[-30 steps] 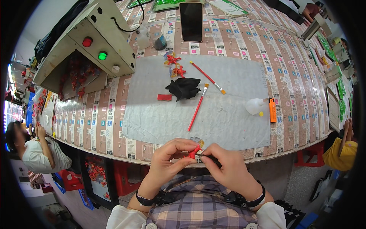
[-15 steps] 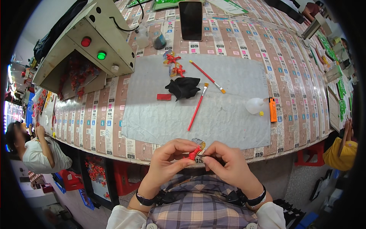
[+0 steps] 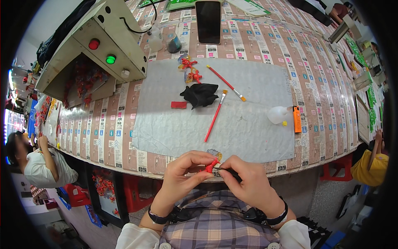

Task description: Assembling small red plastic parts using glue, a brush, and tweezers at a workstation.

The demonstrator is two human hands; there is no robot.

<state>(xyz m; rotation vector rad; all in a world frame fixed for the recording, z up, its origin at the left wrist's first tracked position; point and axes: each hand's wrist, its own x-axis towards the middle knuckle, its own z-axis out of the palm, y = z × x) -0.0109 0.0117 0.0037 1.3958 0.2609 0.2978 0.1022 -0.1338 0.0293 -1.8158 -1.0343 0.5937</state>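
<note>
Over the table's near edge, my left hand (image 3: 186,171) pinches a small red plastic figure (image 3: 211,167) with clear and yellowish see-through parts (image 3: 214,153) at its far end. My right hand (image 3: 248,177) is closed on a thin dark tool (image 3: 232,172); its tip meets the figure's right side. Whether it is a blade or another hand tool cannot be made out. Beyond the hands, a red paintbrush (image 3: 214,120) lies on the grey cloth (image 3: 257,137), and a second red brush (image 3: 224,81) lies farther back. A crumpled black cloth (image 3: 200,95) is beside a red scrap (image 3: 178,105).
Two similar red figures (image 3: 194,76) lie behind the black cloth. At right are a white squeeze bottle (image 3: 277,115) and an orange lighter (image 3: 297,119). A phone (image 3: 208,23) stands at the back; a metal box (image 3: 99,45) occupies the left. Other people sit at both sides.
My right hand has turned slightly and drawn a little nearer to me, so more of the dark tool shows. My left hand keeps hold of the red figure.
</note>
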